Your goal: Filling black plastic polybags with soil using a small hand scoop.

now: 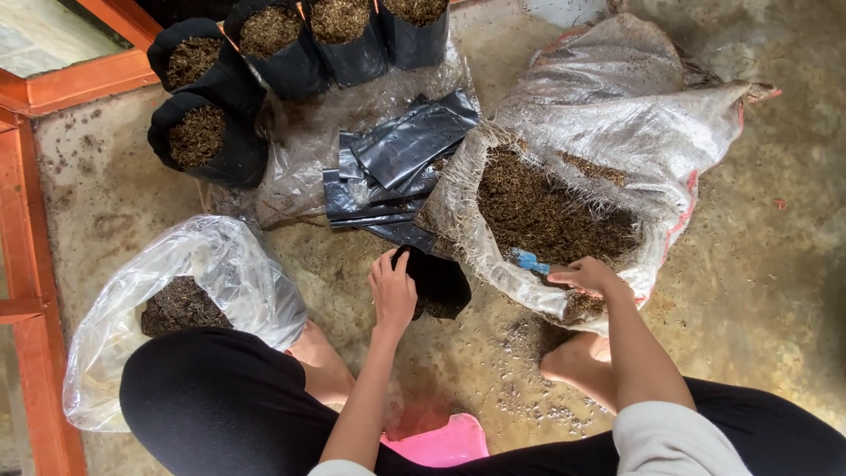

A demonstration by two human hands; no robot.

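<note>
I see the left hand (392,291) gripping the rim of a small black grow bag (438,284) on the floor, just left of the big woven sack (617,132) of brown husk. The right hand (586,276) reaches into the sack's mouth, its grip closed around a blue scoop (530,261). Filled black bags (207,132) stand far left, flat empty bags (397,159) between.

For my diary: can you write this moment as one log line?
left hand: holds black bag open | right hand: in sack, on blue scoop | filled bags: behind
</note>
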